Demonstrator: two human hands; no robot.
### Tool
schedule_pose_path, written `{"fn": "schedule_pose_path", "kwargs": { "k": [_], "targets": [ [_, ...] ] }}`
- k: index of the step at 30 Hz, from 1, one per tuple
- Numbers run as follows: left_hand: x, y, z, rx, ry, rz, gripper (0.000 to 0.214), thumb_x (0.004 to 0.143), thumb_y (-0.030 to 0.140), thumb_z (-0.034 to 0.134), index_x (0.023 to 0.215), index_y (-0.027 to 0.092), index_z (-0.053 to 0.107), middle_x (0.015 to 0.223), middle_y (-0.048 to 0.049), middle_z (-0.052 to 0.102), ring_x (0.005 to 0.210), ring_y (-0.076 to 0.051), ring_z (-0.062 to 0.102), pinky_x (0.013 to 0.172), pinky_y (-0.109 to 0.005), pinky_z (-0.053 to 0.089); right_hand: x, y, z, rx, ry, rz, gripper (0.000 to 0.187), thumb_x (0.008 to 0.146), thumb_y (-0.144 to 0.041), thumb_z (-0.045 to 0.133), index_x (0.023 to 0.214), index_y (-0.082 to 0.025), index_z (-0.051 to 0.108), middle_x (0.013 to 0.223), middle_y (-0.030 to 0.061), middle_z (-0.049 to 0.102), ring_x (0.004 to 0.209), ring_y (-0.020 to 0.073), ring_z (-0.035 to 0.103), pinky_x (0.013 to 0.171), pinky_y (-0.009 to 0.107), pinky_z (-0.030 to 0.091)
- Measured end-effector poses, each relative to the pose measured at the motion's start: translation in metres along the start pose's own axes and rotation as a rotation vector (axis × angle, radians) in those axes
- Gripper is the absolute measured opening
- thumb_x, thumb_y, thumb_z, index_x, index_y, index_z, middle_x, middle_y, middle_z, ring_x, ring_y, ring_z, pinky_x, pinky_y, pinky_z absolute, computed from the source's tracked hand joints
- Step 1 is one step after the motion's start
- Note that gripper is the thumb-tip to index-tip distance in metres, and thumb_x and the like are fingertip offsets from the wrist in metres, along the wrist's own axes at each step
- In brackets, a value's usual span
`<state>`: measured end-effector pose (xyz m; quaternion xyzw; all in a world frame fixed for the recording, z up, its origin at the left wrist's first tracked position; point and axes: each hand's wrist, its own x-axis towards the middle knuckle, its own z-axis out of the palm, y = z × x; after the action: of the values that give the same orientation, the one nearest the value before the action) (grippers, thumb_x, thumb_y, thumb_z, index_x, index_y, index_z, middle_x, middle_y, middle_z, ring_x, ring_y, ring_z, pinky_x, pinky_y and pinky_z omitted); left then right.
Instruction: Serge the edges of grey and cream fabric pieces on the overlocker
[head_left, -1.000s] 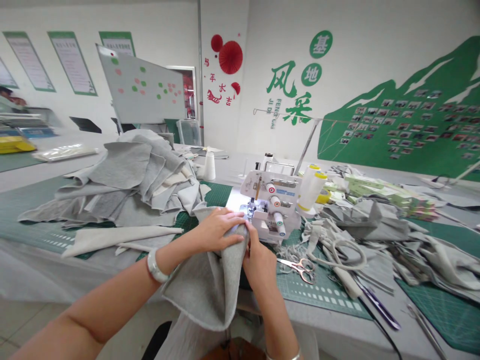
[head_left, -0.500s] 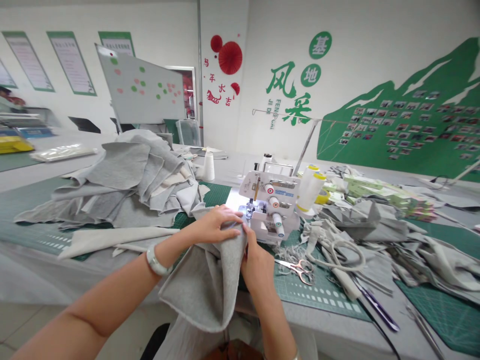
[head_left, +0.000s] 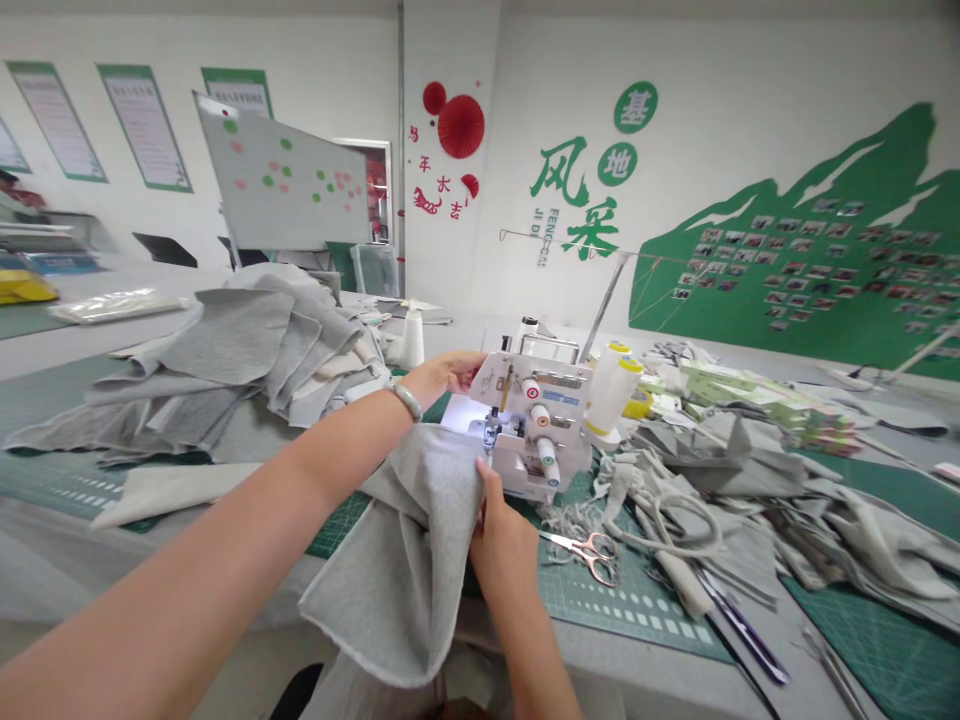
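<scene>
Grey cloth (head_left: 424, 525) hangs lower centre, its edge at the machine (head_left: 561, 415), apparently mid-seam with much unfed; right hand (head_left: 506, 548) pinches it, left hand (head_left: 451, 373), fingers bent, reaches behind the machine, grip unclear.

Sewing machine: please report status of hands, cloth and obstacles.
Left hand beside sewing machine, partly hidden. Right hand touching edge of grey cloth. Cloth hanging in folds. Scissors near right hand.
</scene>
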<state>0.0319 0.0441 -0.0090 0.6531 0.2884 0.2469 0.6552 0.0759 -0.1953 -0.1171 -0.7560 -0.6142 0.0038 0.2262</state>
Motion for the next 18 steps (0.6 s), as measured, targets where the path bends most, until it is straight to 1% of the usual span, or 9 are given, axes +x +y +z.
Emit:
{"fn": "schedule_pose_path", "kwargs": {
  "k": [1, 3, 5, 9, 10, 12, 15, 16, 18],
  "targets": [
    [0.002, 0.000, 0.002, -0.009, -0.017, 0.006, 0.028, 0.069, 0.036, 0.073, 0.075, 0.010, 0.063, 0.056, -0.0009, 0.060, 0.053, -0.013, 0.055, 0.058, -0.027, 0.045, 0.000, 0.000, -0.001, 0.002, -0.004, -0.001, 0.059, 0.083, -0.008, 0.047, 0.139, -0.027, 0.039, 0.075, -0.0007, 0.073, 0.064, 0.0182, 0.069, 0.049, 0.022, 0.031],
    [-0.001, -0.002, 0.004, -0.019, -0.022, 0.031, 0.030, 0.068, 0.035, 0.073, 0.082, 0.009, 0.065, 0.063, -0.0030, 0.065, 0.060, -0.014, 0.059, 0.062, -0.028, 0.047, 0.000, -0.001, -0.002, 0.009, -0.013, -0.004, 0.059, 0.083, -0.009, 0.047, 0.139, -0.027, 0.039, 0.074, -0.0007, 0.073, 0.064, 0.0184, 0.069, 0.049, 0.022, 0.031],
    [-0.012, -0.007, 0.007, -0.021, -0.012, 0.074, 0.030, 0.069, 0.034, 0.072, 0.084, 0.009, 0.066, 0.069, -0.0046, 0.067, 0.065, -0.016, 0.061, 0.064, -0.027, 0.048, 0.000, -0.002, -0.003, 0.016, -0.017, 0.000, 0.058, 0.084, -0.010, 0.046, 0.139, -0.027, 0.039, 0.074, -0.0005, 0.073, 0.065, 0.0185, 0.069, 0.049, 0.022, 0.032],
    [-0.034, -0.016, 0.015, 0.010, 0.040, 0.224, 0.027, 0.075, 0.035, 0.065, 0.089, 0.012, 0.067, 0.081, -0.0068, 0.070, 0.080, -0.019, 0.064, 0.069, -0.028, 0.049, 0.000, -0.002, -0.002, 0.006, -0.027, 0.017, 0.057, 0.085, -0.010, 0.045, 0.139, -0.027, 0.038, 0.073, -0.0002, 0.072, 0.065, 0.0180, 0.069, 0.049, 0.021, 0.033],
    [-0.036, -0.017, 0.017, 0.040, 0.070, 0.240, 0.027, 0.075, 0.036, 0.064, 0.087, 0.012, 0.067, 0.080, -0.0073, 0.069, 0.079, -0.020, 0.064, 0.069, -0.029, 0.049, 0.000, -0.002, -0.002, 0.001, -0.028, 0.017, 0.057, 0.085, -0.011, 0.045, 0.139, -0.027, 0.038, 0.073, -0.0004, 0.072, 0.064, 0.0178, 0.069, 0.049, 0.021, 0.033],
    [-0.033, -0.015, 0.020, 0.106, 0.146, 0.232, 0.026, 0.074, 0.037, 0.065, 0.080, 0.012, 0.067, 0.072, -0.0073, 0.067, 0.071, -0.020, 0.063, 0.065, -0.030, 0.049, -0.001, -0.001, -0.003, -0.010, -0.033, 0.011, 0.058, 0.085, -0.011, 0.045, 0.140, -0.027, 0.037, 0.073, -0.0004, 0.072, 0.064, 0.0179, 0.069, 0.050, 0.022, 0.034],
    [-0.030, -0.012, 0.019, 0.164, 0.288, 0.245, 0.024, 0.074, 0.037, 0.065, 0.073, 0.012, 0.064, 0.060, -0.0042, 0.061, 0.062, -0.017, 0.059, 0.061, -0.028, 0.047, -0.002, -0.002, -0.004, -0.028, -0.051, 0.015, 0.058, 0.086, -0.013, 0.044, 0.141, -0.028, 0.035, 0.075, 0.0006, 0.072, 0.065, 0.0186, 0.069, 0.051, 0.022, 0.036],
    [-0.033, -0.014, 0.018, 0.179, 0.340, 0.262, 0.023, 0.075, 0.036, 0.062, 0.073, 0.013, 0.064, 0.059, -0.0033, 0.060, 0.062, -0.016, 0.058, 0.061, -0.027, 0.046, -0.002, -0.003, -0.005, -0.031, -0.062, 0.023, 0.058, 0.087, -0.013, 0.044, 0.142, -0.028, 0.034, 0.076, 0.0009, 0.072, 0.066, 0.0187, 0.069, 0.051, 0.022, 0.036],
    [-0.049, -0.021, 0.017, 0.218, 0.446, 0.307, 0.021, 0.078, 0.033, 0.057, 0.074, 0.013, 0.063, 0.061, -0.0022, 0.059, 0.063, -0.014, 0.057, 0.062, -0.025, 0.045, -0.002, -0.004, -0.006, -0.034, -0.083, 0.043, 0.058, 0.088, -0.014, 0.043, 0.143, -0.028, 0.031, 0.077, 0.0015, 0.072, 0.068, 0.0187, 0.069, 0.052, 0.022, 0.037]
  ]
}}
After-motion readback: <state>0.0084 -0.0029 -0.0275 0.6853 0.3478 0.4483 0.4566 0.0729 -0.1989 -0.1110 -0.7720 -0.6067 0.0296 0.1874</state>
